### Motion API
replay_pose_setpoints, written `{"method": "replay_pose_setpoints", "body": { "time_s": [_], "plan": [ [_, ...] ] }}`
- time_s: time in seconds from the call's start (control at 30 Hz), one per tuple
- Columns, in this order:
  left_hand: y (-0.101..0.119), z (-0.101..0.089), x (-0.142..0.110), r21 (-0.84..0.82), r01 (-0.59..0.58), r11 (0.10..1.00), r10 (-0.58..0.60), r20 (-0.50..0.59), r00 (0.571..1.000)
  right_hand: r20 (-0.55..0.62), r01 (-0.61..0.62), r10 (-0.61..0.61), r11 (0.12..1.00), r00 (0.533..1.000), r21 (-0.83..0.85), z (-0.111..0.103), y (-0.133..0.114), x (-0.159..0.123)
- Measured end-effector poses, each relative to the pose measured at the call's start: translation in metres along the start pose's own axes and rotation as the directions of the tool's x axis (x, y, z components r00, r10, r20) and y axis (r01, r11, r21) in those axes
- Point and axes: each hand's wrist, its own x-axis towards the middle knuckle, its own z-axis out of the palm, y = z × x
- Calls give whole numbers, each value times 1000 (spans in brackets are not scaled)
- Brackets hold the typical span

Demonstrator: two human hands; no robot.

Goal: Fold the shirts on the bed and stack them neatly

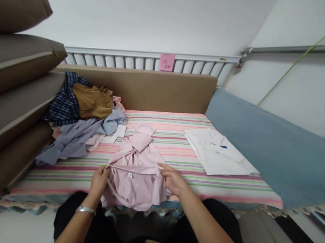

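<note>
A pale pink shirt (140,189) lies crumpled on the striped cloth in front of me, partly hanging over the near edge. A small white label shows below a fold that runs across it. My left hand (100,178), with a silver bracelet on its wrist, pinches the shirt's left side at that fold. On the opposite side my right hand (172,178) touches the fabric with its fingers stretched out and apart. Some of the right fingers are hidden under the hand.
A folded white striped shirt (217,154) lies to the right. At the left is a heap of clothes (91,106), beside stacked brown cushions (20,60). A brown backrest (160,90) runs along the back, and a blue cushion (264,144) bounds the right side.
</note>
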Motion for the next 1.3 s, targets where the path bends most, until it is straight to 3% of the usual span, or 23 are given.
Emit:
{"method": "replay_pose_setpoints", "body": {
  "time_s": [0.07, 0.17, 0.2, 0.27, 0.33, 0.37, 0.43, 0.5, 0.63, 0.7, 0.8, 0.97, 1.13, 1.23, 1.3],
  "plan": [
    [2, 7, -2, 71, -11, 997, 13, -24, 1000, 69, -85, 68, 955, 995, 286, 0, -4, -5],
    [22, 22, -18, 267, -211, 941, 219, 0, 976, 99, -131, 99, 910, 990, 394, 4, -8, -8],
    [32, 29, -25, 319, -324, 891, 321, 63, 945, 102, -130, 97, 910, 990, 395, 6, -9, -8],
    [53, 46, -41, 323, -542, 776, 479, 257, 839, 111, -125, 88, 916, 990, 381, 10, -11, -8],
    [71, 62, -53, 224, -650, 726, 528, 424, 736, 123, -119, 77, 917, 989, 381, 15, -13, -9],
    [77, 68, -56, 178, -661, 729, 524, 477, 706, 130, -113, 68, 915, 989, 387, 17, -15, -10],
    [81, 75, -56, 90, -600, 795, 491, 486, 723, 141, -86, 34, 922, 989, 378, 17, -19, -13],
    [78, 73, -48, 14, -496, 868, 447, 412, 794, 145, -56, 14, 955, 989, 290, 13, -22, -16],
    [67, 50, -27, -135, -337, 932, 363, 299, 883, 20, 84, -83, 991, 996, -99, -3, -25, -16],
    [66, 38, -22, -211, -261, 942, 312, 269, 911, 15, 190, -193, 944, 981, -269, -5, -23, -15],
    [68, 28, -23, -266, -198, 943, 265, 246, 932, 131, 369, -349, 812, 928, -451, 4, -20, -16],
    [72, 23, -28, -283, -146, 948, 226, 274, 935, 299, 539, -459, 592, 837, -599, 33, -29, -15],
    [92, 25, -36, -325, -120, 938, 233, 337, 912, 503, 609, -343, 460, 793, -646, 52, -42, -3],
    [110, 28, -53, -337, -105, 936, 247, 414, 876, 450, 543, -311, 569, 837, -618, 45, -43, -8],
    [114, 29, -69, -321, -132, 938, 290, 516, 806, 343, 478, -338, 686, 877, -548, 28, -42, -17]
  ]
}}
